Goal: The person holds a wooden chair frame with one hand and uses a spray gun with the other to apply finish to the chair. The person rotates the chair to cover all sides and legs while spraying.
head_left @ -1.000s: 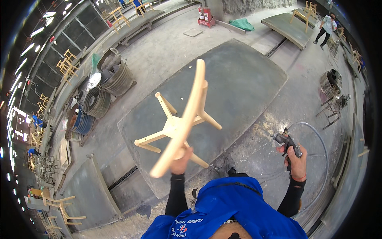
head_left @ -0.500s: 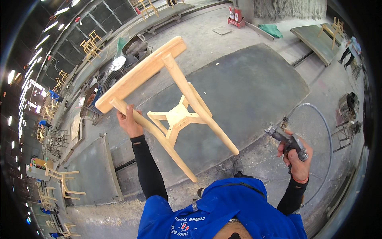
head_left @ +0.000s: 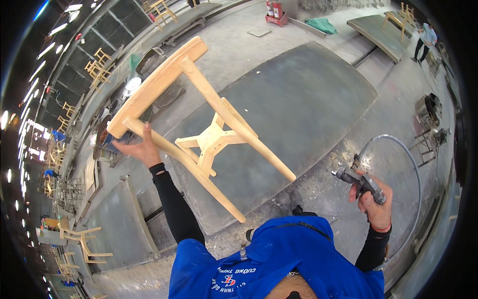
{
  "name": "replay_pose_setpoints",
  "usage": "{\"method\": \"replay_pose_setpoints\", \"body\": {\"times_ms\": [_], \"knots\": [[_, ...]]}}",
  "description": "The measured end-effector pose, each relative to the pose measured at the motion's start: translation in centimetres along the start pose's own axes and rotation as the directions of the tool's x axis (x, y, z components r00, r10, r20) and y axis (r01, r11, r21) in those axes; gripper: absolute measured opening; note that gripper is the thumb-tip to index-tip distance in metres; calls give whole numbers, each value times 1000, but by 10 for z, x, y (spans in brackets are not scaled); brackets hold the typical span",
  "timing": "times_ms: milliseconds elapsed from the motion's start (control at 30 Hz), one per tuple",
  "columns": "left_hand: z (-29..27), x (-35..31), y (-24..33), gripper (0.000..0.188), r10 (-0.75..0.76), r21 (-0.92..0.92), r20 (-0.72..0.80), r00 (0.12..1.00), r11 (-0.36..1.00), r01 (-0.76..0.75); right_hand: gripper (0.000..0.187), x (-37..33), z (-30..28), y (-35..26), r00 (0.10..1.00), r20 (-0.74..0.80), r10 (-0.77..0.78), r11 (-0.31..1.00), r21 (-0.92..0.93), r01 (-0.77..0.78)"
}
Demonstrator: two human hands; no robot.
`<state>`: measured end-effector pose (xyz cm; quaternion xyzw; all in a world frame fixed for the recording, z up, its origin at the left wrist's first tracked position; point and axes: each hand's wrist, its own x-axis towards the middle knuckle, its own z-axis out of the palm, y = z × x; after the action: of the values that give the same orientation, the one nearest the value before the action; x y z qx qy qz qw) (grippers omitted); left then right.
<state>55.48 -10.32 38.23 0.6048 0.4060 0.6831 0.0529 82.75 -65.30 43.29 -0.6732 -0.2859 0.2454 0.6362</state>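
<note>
A pale wooden chair frame point(head_left: 214, 102) stands on a large grey panel point(head_left: 308, 89) in front of me, its curved top rail at the upper left. Where its joined crosspiece point(head_left: 212, 138) shows, no seat covers it. My left hand point(head_left: 142, 148) is at the left post just under the rail, fingers spread and not wrapped round the wood; one finger lies against the post or just beside it. On the right, my right hand point(head_left: 376, 202) grips a dark metal spray gun point(head_left: 362, 184), its nozzle pointing left toward the chair. A grey hose point(head_left: 416, 174) loops from the gun.
Another grey panel point(head_left: 117, 222) lies to the left with a chair frame point(head_left: 84, 241) by it. Drums and a bucket point(head_left: 105, 134) stand behind the chair's left side. Fire extinguishers point(head_left: 274, 11) sit far back. A person point(head_left: 425, 40) stands at the far right near a panel point(head_left: 381, 35).
My left hand has loosened from round the chair's post, its fingers now spread. The whole view has shifted slightly. My right hand still holds the spray gun.
</note>
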Motion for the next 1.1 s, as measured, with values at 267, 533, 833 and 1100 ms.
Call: {"method": "replay_pose_setpoints", "body": {"times_ms": [267,533,833,1100], "knots": [[-7,76,29,90,324,573,464,825,600,-558,80,3,6,-7,996,-5,-84,992,93,84],[16,80,12,88,312,574,497,810,582,-576,55,-18,-45,57,962,-7,274,960,-58,-274],[24,89,-14,81,362,557,508,782,554,-618,37,-52,-90,114,850,-122,512,825,-204,-527],[-6,149,-73,86,375,481,561,738,578,-659,52,-46,-75,100,899,-43,436,900,42,-434]]}}
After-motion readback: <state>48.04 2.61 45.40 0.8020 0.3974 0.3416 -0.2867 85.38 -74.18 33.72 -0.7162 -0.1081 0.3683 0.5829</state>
